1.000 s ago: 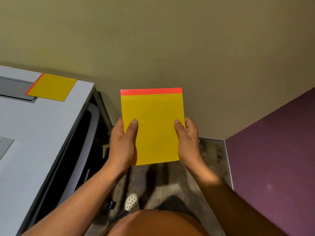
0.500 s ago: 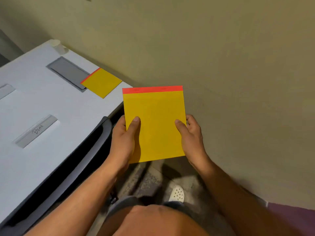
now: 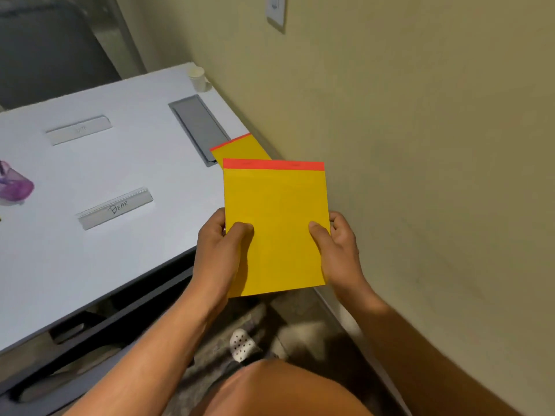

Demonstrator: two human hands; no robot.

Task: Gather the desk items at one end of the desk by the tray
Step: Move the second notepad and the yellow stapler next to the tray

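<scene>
Desk (image 3: 90,259) surface lies at left, its near edge bare, with two nameplates (image 3: 115,208) well apart. A second pad (image 3: 237,147) is laid by the wall-side edge. Off the desk corner, a yellow notepad (image 3: 274,226) is held by left hand (image 3: 220,250) and right hand (image 3: 338,247), thumbs pressed on top, fingers curled beneath.

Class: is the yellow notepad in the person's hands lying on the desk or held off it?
Held off it: both hands grip the notepad beyond the desk edge.

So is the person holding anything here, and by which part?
Yes: a yellow notepad with a red top strip, pinched at its lower side edges, left hand on the left edge, right hand on the right.
</scene>
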